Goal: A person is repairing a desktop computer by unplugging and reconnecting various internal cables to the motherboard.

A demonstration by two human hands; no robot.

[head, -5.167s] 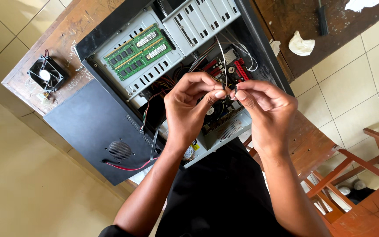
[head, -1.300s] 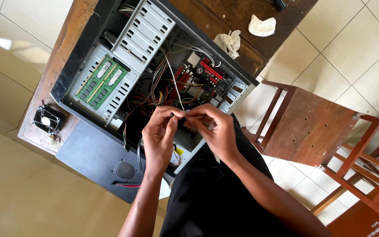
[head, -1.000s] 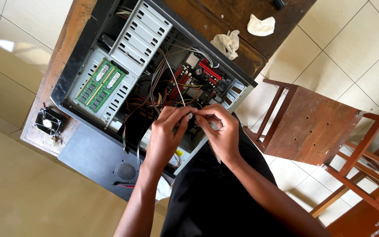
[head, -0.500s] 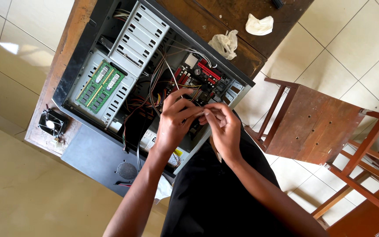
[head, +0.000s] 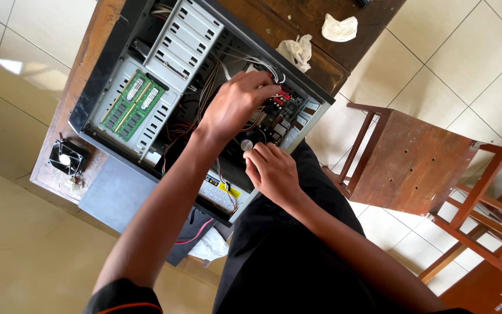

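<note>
An open black computer case lies on a wooden table. My left hand reaches into it, with its fingertips curled at the white cables and red connectors on the motherboard. Whether it grips anything is hidden. My right hand hovers at the case's near edge and pinches a small round silver disc between thumb and forefinger. Two green memory sticks rest on the grey drive cage.
A small black fan sits on the table's left corner beside the grey side panel. Crumpled white tissues lie on the table beyond the case. A wooden chair stands to the right on the tiled floor.
My hands, together over the case before, have parted. The left hand has moved up into the case toward the cables, while the right stays low with the disc.
</note>
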